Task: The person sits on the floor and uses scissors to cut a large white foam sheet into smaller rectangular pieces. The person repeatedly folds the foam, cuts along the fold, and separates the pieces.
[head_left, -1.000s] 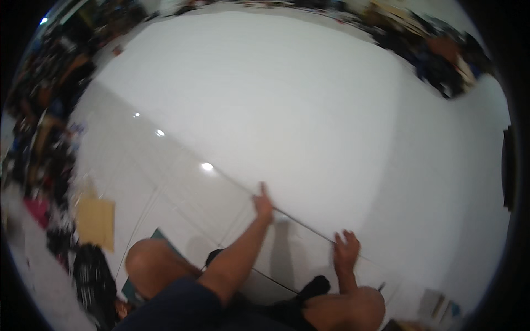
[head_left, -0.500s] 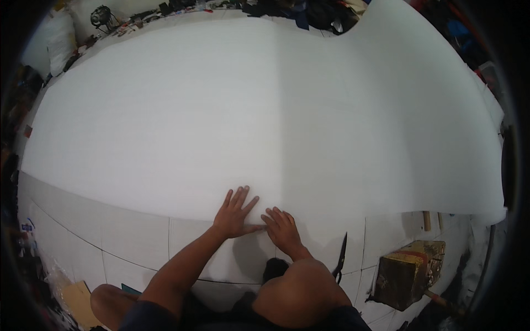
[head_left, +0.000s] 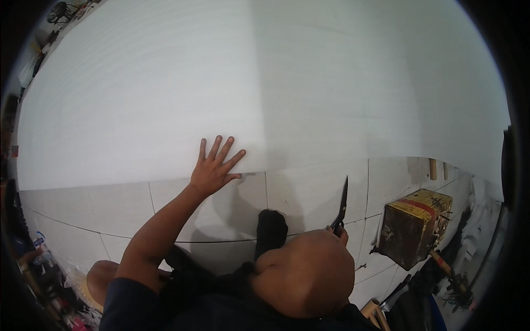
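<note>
Resting splayed on white sheet point(head_left: 138, 110), left hand point(head_left: 210, 173); right hand point(head_left: 343, 236) at scissors point(head_left: 343, 205), grip unclear.

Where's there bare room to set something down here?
Bare floor tiles lie below the white sheet, between the dark-socked foot and the scissors, and left of the left forearm. The sheet is bare around the left hand. It's crowded by the yellow-brown box and lower-left clutter.

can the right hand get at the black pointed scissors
Very likely yes: the right hand, mostly hidden behind the bare bent knee, appears to be at the near end of the black pointed scissors, whose upper part lies uncovered.
</note>
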`<action>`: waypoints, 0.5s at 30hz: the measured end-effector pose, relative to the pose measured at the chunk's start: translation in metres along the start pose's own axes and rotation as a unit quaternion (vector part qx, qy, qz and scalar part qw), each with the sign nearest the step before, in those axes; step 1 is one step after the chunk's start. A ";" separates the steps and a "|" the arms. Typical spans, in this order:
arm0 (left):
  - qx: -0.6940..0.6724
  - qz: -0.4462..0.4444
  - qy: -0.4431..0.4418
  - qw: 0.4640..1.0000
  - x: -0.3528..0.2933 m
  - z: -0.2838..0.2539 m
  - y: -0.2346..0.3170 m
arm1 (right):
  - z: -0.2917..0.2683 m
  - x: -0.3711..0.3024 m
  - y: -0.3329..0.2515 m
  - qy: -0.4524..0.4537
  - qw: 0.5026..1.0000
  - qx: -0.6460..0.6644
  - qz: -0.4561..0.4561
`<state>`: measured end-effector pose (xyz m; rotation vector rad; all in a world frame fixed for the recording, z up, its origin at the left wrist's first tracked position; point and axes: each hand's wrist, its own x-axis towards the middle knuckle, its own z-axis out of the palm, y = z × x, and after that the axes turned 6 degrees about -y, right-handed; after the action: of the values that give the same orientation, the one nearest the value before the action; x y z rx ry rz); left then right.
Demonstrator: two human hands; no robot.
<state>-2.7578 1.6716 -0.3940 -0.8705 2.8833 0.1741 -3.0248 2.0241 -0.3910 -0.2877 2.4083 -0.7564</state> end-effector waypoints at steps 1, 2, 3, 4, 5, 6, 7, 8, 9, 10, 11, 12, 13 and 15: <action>-0.005 0.005 -0.008 1.000 0.006 -0.001 0.006 | -0.006 0.010 0.031 -0.009 1.000 0.011 0.014; -0.012 0.018 -0.012 1.000 0.018 -0.001 0.015 | -0.015 0.029 0.091 -0.008 0.999 0.023 0.029; -0.011 0.013 -0.025 1.000 0.017 0.001 0.014 | -0.012 0.031 0.100 -0.015 1.000 -0.013 0.014; -0.007 0.006 -0.023 1.000 0.012 0.003 0.011 | -0.008 0.031 0.086 -0.025 0.998 -0.050 -0.006; -0.002 0.001 -0.021 1.000 0.008 0.006 0.007 | -0.007 0.022 0.072 -0.019 0.989 -0.135 -0.051; 0.002 -0.012 -0.017 1.000 0.001 0.006 0.004 | -0.009 0.016 0.037 -0.015 0.970 -0.221 -0.103; -0.024 -0.016 -0.012 1.000 0.000 0.001 0.005 | -0.017 0.017 0.016 -0.047 0.976 -0.202 -0.070; -0.049 -0.015 -0.008 0.999 -0.001 -0.008 0.007 | -0.021 0.019 0.000 -0.078 0.980 -0.180 -0.034; -0.074 -0.014 -0.003 0.997 0.001 -0.013 0.009 | -0.023 0.019 -0.007 -0.108 0.982 -0.157 0.002; -0.077 -0.012 0.001 0.997 0.005 -0.012 0.012 | -0.023 0.021 0.003 -0.135 0.988 -0.074 0.006; -0.081 -0.011 0.005 0.997 0.009 -0.010 0.016 | -0.021 0.024 0.021 -0.162 0.987 0.008 0.009; -0.082 -0.016 0.009 0.996 0.012 -0.008 0.018 | -0.020 0.028 0.032 -0.192 0.977 0.090 0.008; -0.077 0.006 0.018 0.997 0.014 -0.009 0.021 | -0.013 0.021 0.029 -0.203 0.968 0.144 0.020; -0.069 0.054 0.031 0.996 0.021 -0.010 0.024 | 0.014 -0.004 0.020 -0.222 0.941 0.250 0.050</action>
<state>-2.7897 1.6782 -0.3857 -0.7547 3.0079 0.3658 -3.0135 2.0359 -0.4100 -0.1087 1.7283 -1.0907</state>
